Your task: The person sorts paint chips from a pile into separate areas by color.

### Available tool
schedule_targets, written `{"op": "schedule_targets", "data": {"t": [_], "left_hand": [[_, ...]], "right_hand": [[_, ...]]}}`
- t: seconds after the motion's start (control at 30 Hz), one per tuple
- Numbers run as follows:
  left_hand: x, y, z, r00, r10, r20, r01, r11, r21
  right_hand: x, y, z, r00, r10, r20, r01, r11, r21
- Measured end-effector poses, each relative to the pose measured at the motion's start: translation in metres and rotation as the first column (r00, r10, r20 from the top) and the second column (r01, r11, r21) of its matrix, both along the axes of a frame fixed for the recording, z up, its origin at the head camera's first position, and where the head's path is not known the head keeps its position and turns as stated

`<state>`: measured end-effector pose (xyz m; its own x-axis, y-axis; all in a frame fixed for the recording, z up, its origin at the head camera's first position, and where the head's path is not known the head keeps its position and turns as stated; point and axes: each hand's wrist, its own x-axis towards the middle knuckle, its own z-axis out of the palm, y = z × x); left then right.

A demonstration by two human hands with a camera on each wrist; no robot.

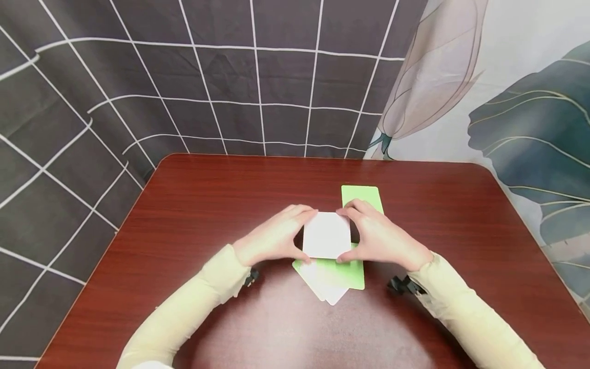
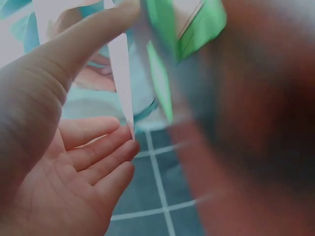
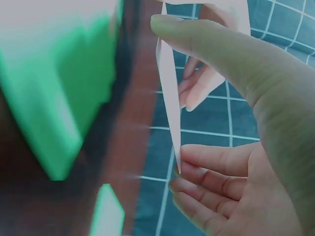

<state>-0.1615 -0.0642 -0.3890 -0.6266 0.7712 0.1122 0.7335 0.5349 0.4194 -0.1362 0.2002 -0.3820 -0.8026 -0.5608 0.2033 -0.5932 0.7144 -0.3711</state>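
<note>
Both hands hold a white card (image 1: pixel 327 236) above the table, gripping it by its two sides. My left hand (image 1: pixel 275 237) has the thumb at its near left corner and fingertips at the far left corner. Likewise, my right hand (image 1: pixel 380 240) pinches the right side between thumb and fingers. In the wrist views the card (image 2: pixel 121 69) appears edge-on as a thin slab. Beneath it lies a green card (image 1: pixel 348 274), overlapping paler cards (image 1: pixel 315 281) that fan out toward me. Another green card (image 1: pixel 361 193) lies farther back, partly behind the right hand.
The cards lie on a dark red wooden table (image 1: pixel 221 189) with rounded far corners. A dark curtain with white grid lines (image 1: pixel 230 77) hangs behind and to the left, and a leaf-patterned cloth (image 1: pixel 530 128) hangs at the right.
</note>
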Motion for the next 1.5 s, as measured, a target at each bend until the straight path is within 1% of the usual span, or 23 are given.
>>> {"op": "schedule_targets", "data": {"t": [0.1,0.23,0.3,0.4,0.5,0.6,0.73,0.83,0.93,1.07,1.2,1.3,1.4,1.5], "left_hand": [[-0.014,-0.008,0.013,0.999,0.035,-0.007,-0.035,0.999,0.011],[-0.034,-0.021,0.03,0.996,0.091,-0.022,-0.091,0.996,-0.002],[-0.044,-0.027,0.037,0.994,0.107,-0.03,-0.107,0.994,-0.009],[-0.057,-0.033,0.044,0.991,0.129,-0.026,-0.13,0.991,-0.022],[-0.07,-0.036,0.046,0.989,0.151,-0.007,-0.151,0.988,-0.039],[-0.081,-0.037,0.04,0.985,0.168,0.027,-0.166,0.984,-0.056],[-0.093,-0.039,0.02,0.985,0.162,0.061,-0.157,0.984,-0.085],[-0.098,-0.04,0.004,0.985,0.148,0.087,-0.138,0.984,-0.112],[-0.1,-0.041,-0.005,0.984,0.137,0.115,-0.121,0.983,-0.138],[-0.102,-0.042,-0.01,0.98,0.137,0.147,-0.114,0.981,-0.158],[-0.103,-0.043,-0.012,0.973,0.155,0.17,-0.126,0.977,-0.174],[-0.104,-0.044,-0.014,0.969,0.167,0.184,-0.136,0.975,-0.174],[-0.104,-0.045,-0.015,0.968,0.168,0.187,-0.141,0.978,-0.154],[-0.103,-0.045,-0.012,0.968,0.175,0.182,-0.155,0.981,-0.117]], "right_hand": [[-0.018,-0.011,0.011,1.0,0.002,-0.007,-0.002,1.0,-0.005],[-0.042,-0.027,0.025,1.0,-0.001,-0.015,0.001,1.0,0.001],[-0.053,-0.035,0.031,1.0,-0.004,-0.017,0.004,1.0,0.009],[-0.07,-0.043,0.036,1.0,-0.008,-0.008,0.008,1.0,0.007],[-0.087,-0.051,0.034,1.0,-0.012,0.024,0.012,1.0,0.007],[-0.1,-0.057,0.024,0.998,-0.016,0.068,0.015,1.0,0.006],[-0.11,-0.063,0.005,0.994,-0.007,0.111,0.004,1.0,0.027],[-0.114,-0.067,-0.01,0.991,0.002,0.137,-0.009,0.999,0.049],[-0.115,-0.07,-0.019,0.984,0.002,0.177,-0.013,0.998,0.061],[-0.115,-0.07,-0.028,0.978,-0.005,0.209,-0.01,0.998,0.069],[-0.116,-0.07,-0.031,0.979,-0.009,0.204,-0.006,0.997,0.076],[-0.116,-0.07,-0.03,0.979,-0.008,0.204,-0.008,0.997,0.079],[-0.116,-0.07,-0.027,0.978,-0.011,0.208,-0.006,0.997,0.08],[-0.115,-0.069,-0.021,0.982,-0.016,0.187,0.004,0.998,0.062]]}}
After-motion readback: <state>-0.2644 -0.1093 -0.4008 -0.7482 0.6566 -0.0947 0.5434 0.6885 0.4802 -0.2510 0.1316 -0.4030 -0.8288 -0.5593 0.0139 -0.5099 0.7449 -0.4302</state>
